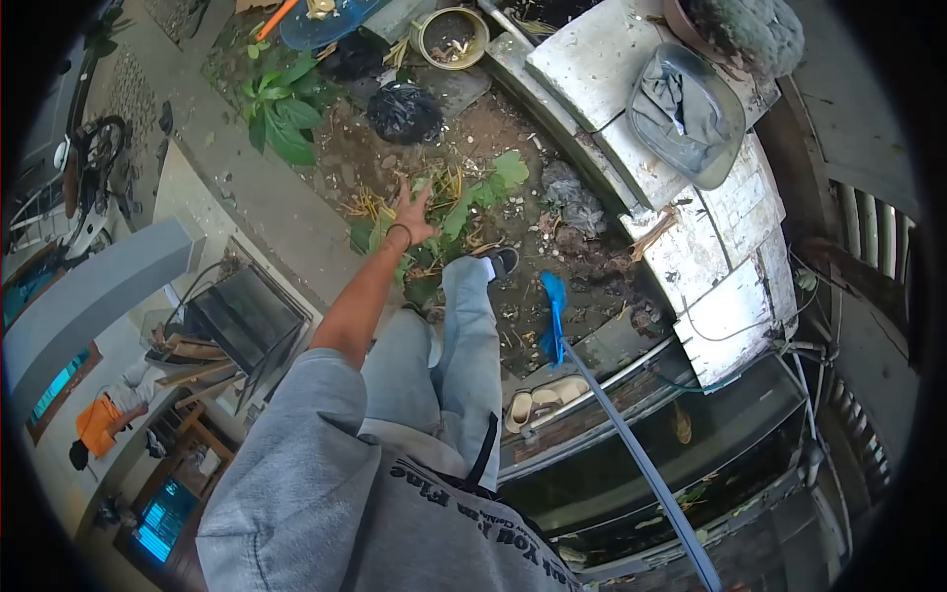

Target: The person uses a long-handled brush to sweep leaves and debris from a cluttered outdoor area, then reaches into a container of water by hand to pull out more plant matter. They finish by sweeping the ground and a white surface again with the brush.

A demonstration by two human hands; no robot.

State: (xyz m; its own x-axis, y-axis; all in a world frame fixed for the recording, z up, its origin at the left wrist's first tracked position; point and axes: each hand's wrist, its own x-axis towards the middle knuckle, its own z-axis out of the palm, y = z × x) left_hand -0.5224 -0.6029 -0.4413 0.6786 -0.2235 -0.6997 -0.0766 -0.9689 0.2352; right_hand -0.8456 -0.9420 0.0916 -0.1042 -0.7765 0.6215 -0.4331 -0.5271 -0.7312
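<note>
- Left hand (412,215) reached down to the green leaves (457,217) and yellowish stalks (367,204), fingers spread — whether the fingertips touched anything, could not tell. Dark wristband (400,233) on that arm.
- Right hand out of view; its grip could not be told.
- Leaves and stalks lay on littered soil (493,126), just ahead of the person's shoes.
- Knotted black plastic bag (404,113) sat beyond the hand, near a round metal pot (451,65); broad-leaved plant (284,118) to the left.
- Blue-ended pole (619,424) slanted past the right leg, near beige clogs (533,403).
- Farther right, a plastic tub (715,173) with grey cloth (681,109) stood on pale slabs (732,308).
</note>
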